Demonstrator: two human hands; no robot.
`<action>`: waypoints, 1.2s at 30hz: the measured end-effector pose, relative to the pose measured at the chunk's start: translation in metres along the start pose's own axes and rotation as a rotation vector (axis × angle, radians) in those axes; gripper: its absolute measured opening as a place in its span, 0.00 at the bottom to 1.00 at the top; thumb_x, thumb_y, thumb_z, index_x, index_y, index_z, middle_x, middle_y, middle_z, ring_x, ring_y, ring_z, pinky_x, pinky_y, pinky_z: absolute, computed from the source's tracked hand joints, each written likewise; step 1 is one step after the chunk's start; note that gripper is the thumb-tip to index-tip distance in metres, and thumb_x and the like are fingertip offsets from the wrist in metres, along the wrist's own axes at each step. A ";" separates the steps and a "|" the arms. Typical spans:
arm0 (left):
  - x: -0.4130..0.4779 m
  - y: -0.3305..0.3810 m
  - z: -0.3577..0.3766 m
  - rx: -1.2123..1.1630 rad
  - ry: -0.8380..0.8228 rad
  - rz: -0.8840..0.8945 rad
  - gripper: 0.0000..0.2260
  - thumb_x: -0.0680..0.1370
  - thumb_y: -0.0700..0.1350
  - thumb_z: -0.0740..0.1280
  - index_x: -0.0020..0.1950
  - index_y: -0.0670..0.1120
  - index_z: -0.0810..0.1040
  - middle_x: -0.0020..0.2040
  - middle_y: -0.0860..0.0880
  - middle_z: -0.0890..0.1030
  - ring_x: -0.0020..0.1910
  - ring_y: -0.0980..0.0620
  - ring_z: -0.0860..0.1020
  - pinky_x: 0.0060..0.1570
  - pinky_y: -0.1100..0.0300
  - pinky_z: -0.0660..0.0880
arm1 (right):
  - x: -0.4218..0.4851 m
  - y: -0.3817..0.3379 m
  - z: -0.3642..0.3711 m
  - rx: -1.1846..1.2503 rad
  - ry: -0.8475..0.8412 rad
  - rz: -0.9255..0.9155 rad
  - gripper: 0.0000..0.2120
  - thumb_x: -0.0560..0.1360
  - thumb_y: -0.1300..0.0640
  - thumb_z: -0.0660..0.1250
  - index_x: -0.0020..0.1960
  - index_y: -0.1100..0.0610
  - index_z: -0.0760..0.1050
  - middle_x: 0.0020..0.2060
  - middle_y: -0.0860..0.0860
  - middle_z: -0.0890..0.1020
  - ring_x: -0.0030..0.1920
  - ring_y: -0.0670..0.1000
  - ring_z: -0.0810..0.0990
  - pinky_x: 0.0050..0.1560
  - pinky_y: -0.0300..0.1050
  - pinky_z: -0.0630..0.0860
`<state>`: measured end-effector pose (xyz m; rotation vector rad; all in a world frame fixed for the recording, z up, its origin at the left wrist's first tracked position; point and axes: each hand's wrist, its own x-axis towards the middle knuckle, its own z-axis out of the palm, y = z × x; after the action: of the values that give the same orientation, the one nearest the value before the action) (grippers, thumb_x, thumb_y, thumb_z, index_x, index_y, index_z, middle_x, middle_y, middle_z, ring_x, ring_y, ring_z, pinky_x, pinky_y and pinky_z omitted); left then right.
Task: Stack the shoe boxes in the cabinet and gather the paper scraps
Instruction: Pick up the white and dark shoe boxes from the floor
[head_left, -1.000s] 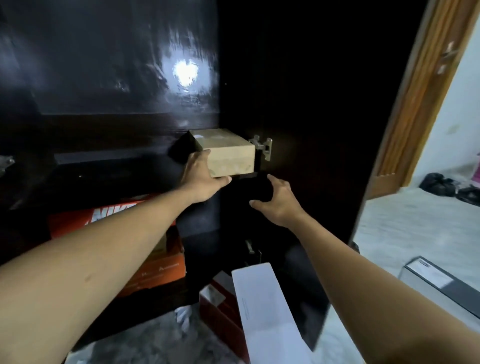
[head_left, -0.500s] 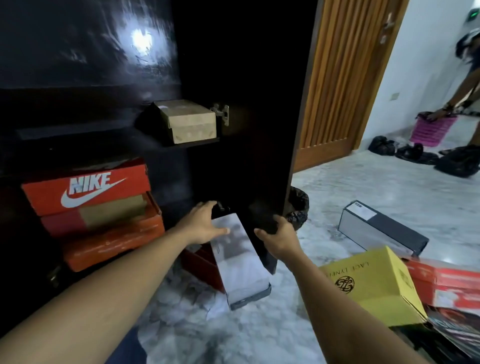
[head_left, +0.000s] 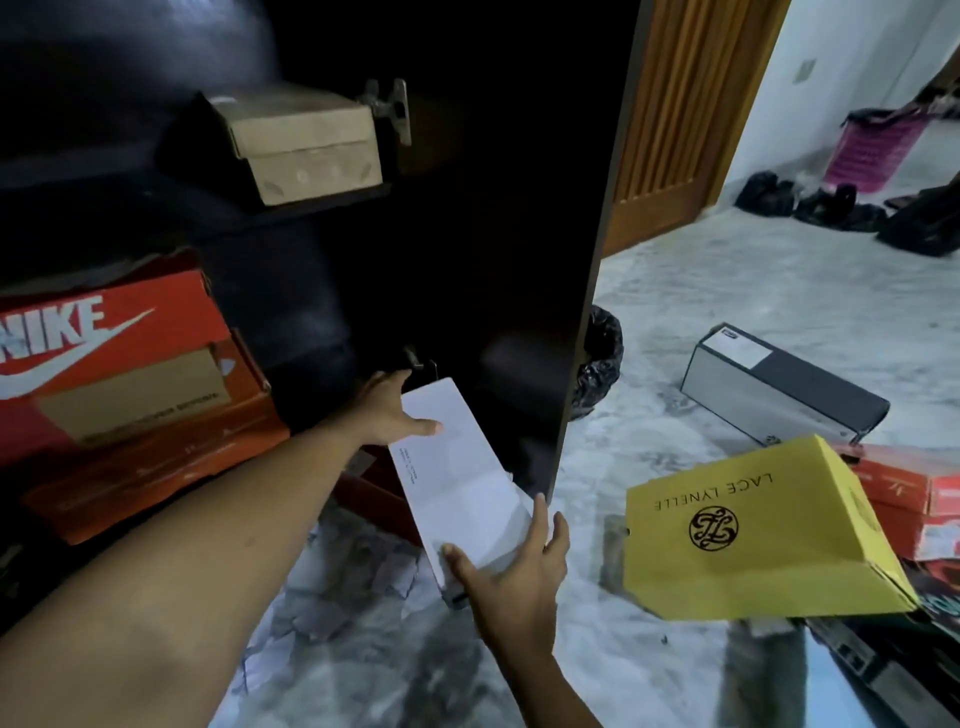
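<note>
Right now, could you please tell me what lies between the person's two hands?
The white shoe box lies between them in the head view: the left hand holds its far end, the right hand its near end.

Bare left hand (head_left: 395, 410) and right hand (head_left: 514, 566), forearms (head_left: 182, 571) uncovered.

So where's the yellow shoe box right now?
In the head view, the yellow shoe box lies lower right, outside the cabinet, beside red boxes and right of the right hand.
</note>
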<state>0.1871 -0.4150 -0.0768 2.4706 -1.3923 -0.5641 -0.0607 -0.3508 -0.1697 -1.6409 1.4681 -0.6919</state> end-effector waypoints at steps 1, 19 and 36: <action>0.005 0.000 0.004 0.007 -0.019 -0.007 0.54 0.65 0.66 0.77 0.82 0.50 0.53 0.81 0.45 0.56 0.79 0.42 0.55 0.75 0.46 0.60 | 0.000 0.001 0.002 0.016 -0.009 -0.017 0.62 0.56 0.21 0.70 0.80 0.42 0.46 0.79 0.45 0.47 0.78 0.55 0.52 0.63 0.62 0.72; -0.042 -0.023 0.018 0.059 -0.143 -0.129 0.55 0.65 0.73 0.72 0.77 0.68 0.35 0.81 0.43 0.44 0.80 0.37 0.50 0.76 0.43 0.56 | 0.005 0.024 0.000 0.170 -0.022 -0.048 0.61 0.54 0.38 0.84 0.78 0.47 0.55 0.69 0.46 0.60 0.70 0.49 0.68 0.64 0.49 0.75; -0.191 -0.099 0.079 -0.486 0.339 -0.471 0.29 0.68 0.63 0.76 0.55 0.46 0.69 0.52 0.47 0.79 0.48 0.45 0.79 0.42 0.56 0.73 | -0.030 0.030 -0.007 0.315 0.018 -0.264 0.11 0.72 0.58 0.76 0.46 0.58 0.74 0.45 0.49 0.75 0.40 0.40 0.79 0.42 0.43 0.79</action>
<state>0.1377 -0.2026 -0.1472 2.3298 -0.4724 -0.4695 -0.0875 -0.3225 -0.1883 -1.5948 1.0971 -1.0305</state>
